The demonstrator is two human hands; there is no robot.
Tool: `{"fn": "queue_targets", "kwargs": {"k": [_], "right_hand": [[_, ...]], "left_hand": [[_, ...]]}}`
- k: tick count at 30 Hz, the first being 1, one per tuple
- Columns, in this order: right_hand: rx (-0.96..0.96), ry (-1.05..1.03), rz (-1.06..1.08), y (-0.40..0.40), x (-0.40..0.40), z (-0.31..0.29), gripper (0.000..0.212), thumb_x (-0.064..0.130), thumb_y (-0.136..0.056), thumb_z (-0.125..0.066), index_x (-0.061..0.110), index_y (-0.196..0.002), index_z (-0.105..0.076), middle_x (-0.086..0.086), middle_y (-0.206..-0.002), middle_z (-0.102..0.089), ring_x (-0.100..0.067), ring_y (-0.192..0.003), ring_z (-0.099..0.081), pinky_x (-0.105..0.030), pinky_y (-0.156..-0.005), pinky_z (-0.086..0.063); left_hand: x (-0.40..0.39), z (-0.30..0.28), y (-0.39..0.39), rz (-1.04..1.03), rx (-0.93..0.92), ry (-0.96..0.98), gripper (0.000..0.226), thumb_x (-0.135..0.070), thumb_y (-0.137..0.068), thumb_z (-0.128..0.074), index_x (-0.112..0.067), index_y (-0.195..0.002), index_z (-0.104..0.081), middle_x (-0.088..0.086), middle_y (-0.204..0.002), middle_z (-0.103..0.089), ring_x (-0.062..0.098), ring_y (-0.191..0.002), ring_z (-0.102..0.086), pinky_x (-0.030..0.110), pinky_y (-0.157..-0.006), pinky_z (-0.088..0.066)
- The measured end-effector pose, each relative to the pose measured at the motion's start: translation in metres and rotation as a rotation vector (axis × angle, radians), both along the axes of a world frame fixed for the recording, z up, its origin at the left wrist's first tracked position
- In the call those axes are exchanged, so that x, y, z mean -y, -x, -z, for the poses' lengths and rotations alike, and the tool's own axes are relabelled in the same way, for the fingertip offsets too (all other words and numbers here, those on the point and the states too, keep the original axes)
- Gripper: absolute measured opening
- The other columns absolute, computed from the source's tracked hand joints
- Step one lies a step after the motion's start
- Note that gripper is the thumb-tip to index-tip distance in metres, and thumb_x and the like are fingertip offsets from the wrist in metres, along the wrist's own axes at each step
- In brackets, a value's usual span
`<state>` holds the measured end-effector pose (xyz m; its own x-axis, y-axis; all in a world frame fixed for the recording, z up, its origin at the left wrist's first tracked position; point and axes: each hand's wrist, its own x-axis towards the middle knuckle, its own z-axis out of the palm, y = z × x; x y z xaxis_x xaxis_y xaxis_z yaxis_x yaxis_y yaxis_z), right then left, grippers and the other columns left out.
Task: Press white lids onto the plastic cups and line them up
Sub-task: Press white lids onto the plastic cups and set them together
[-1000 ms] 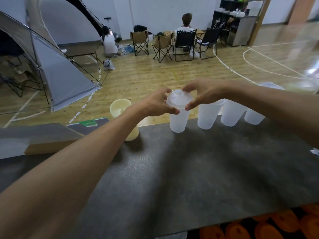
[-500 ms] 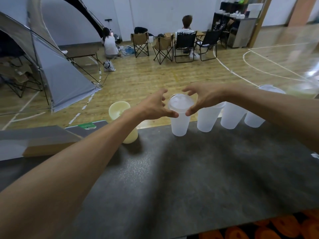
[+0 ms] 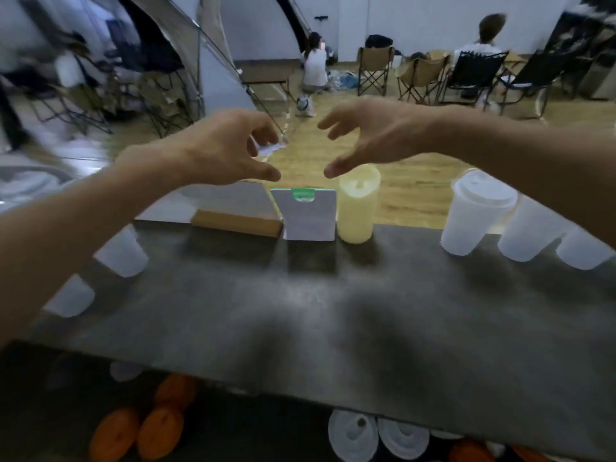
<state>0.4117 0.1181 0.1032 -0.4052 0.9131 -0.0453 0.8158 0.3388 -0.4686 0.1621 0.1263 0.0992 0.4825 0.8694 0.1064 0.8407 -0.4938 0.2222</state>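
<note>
Lidded cups are lined up at right; two unlidded cups are left at lower left. Nothing is held: left hand and right hand are spread above the table.

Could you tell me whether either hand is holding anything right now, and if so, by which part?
Nothing is held. The left hand and right hand hover open above the table, clear of the lidded cup.
</note>
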Motion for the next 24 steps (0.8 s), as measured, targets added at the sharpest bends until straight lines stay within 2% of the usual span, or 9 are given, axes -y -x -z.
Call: {"fn": "queue_targets", "kwargs": {"k": [3,6,8,11,15,19,20,22,24], "right_hand": [[-0.001,-0.006,-0.120,0.078,-0.012,0.002,0.084,0.049,-0.074,-0.078,0.024,-0.145,-0.040,0.001,-0.138,-0.053,-0.016,-0.121,-0.052,-0.027,-0.092,-0.040],[0.019,-0.017,-0.212,0.155,-0.024,0.008,0.081,0.049,-0.076,-0.077,0.020,-0.143,-0.043,0.000,-0.135,-0.056,-0.018,-0.118,-0.054,-0.029,-0.095,-0.043],[0.032,-0.018,-0.264,0.203,-0.033,0.016,0.077,0.048,-0.078,-0.076,0.019,-0.142,-0.045,0.000,-0.133,-0.056,-0.018,-0.116,-0.055,-0.030,-0.096,-0.044],[0.058,0.017,-0.295,0.267,-0.050,0.034,0.077,0.046,-0.078,-0.077,0.018,-0.142,-0.044,-0.001,-0.134,-0.055,-0.019,-0.115,-0.054,-0.028,-0.091,-0.043],[0.099,0.021,-0.287,0.329,-0.072,0.061,0.083,0.046,-0.075,-0.079,0.015,-0.143,-0.041,-0.003,-0.136,-0.053,-0.021,-0.113,-0.052,-0.028,-0.084,-0.040],[0.075,0.000,-0.316,0.361,-0.078,0.078,0.077,0.042,-0.072,-0.082,0.021,-0.138,-0.046,0.013,-0.112,-0.051,-0.012,-0.098,-0.046,-0.020,-0.077,-0.037],[0.089,0.024,-0.316,0.367,-0.080,0.081,0.074,0.043,-0.070,-0.083,0.022,-0.133,-0.049,0.014,-0.112,-0.053,-0.013,-0.100,-0.050,-0.022,-0.080,-0.041],[0.131,0.058,-0.302,0.376,-0.084,0.086,0.073,0.049,-0.064,-0.084,0.021,-0.125,-0.054,0.006,-0.115,-0.061,-0.020,-0.102,-0.057,-0.035,-0.090,-0.049],[0.128,0.059,-0.284,0.381,-0.085,0.089,0.074,0.052,-0.062,-0.084,0.020,-0.122,-0.056,0.001,-0.115,-0.063,-0.023,-0.102,-0.059,-0.041,-0.091,-0.051]], "left_hand": [[0.009,-0.003,0.082,-0.158,-0.085,-0.023,0.061,-0.049,-0.073,-0.078,-0.023,-0.125,-0.058,-0.009,-0.103,-0.056,0.009,-0.088,-0.054,0.020,-0.067,-0.039],[0.019,0.000,0.157,-0.270,-0.125,0.005,0.066,-0.052,-0.073,-0.078,-0.019,-0.127,-0.058,0.002,-0.120,-0.062,0.015,-0.100,-0.052,0.029,-0.084,-0.041],[0.026,0.007,0.200,-0.333,-0.114,0.033,0.071,-0.054,-0.073,-0.078,-0.020,-0.131,-0.056,0.003,-0.129,-0.059,0.019,-0.111,-0.053,0.031,-0.091,-0.040],[0.024,0.026,0.246,-0.439,-0.119,0.053,0.080,-0.054,-0.073,-0.078,-0.018,-0.138,-0.050,0.006,-0.138,-0.055,0.026,-0.121,-0.052,0.037,-0.096,-0.041],[0.014,0.054,0.275,-0.545,-0.203,0.107,0.088,-0.065,-0.069,-0.075,-0.015,-0.137,-0.050,0.010,-0.133,-0.059,0.028,-0.112,-0.056,0.039,-0.091,-0.047],[0.005,0.073,0.283,-0.571,-0.286,0.056,0.089,-0.075,-0.066,-0.070,-0.017,-0.131,-0.054,0.009,-0.128,-0.061,0.029,-0.109,-0.056,0.043,-0.090,-0.050],[0.004,0.076,0.284,-0.573,-0.280,0.046,0.089,-0.075,-0.066,-0.070,-0.018,-0.132,-0.055,0.009,-0.128,-0.061,0.029,-0.109,-0.056,0.044,-0.090,-0.050],[0.001,0.079,0.285,-0.579,-0.246,0.039,0.087,-0.072,-0.067,-0.072,-0.017,-0.133,-0.054,0.009,-0.129,-0.061,0.029,-0.110,-0.056,0.045,-0.090,-0.050],[0.001,0.081,0.284,-0.582,-0.191,0.051,0.084,-0.064,-0.071,-0.075,-0.016,-0.136,-0.051,0.010,-0.134,-0.059,0.030,-0.115,-0.056,0.045,-0.092,-0.049]]}}
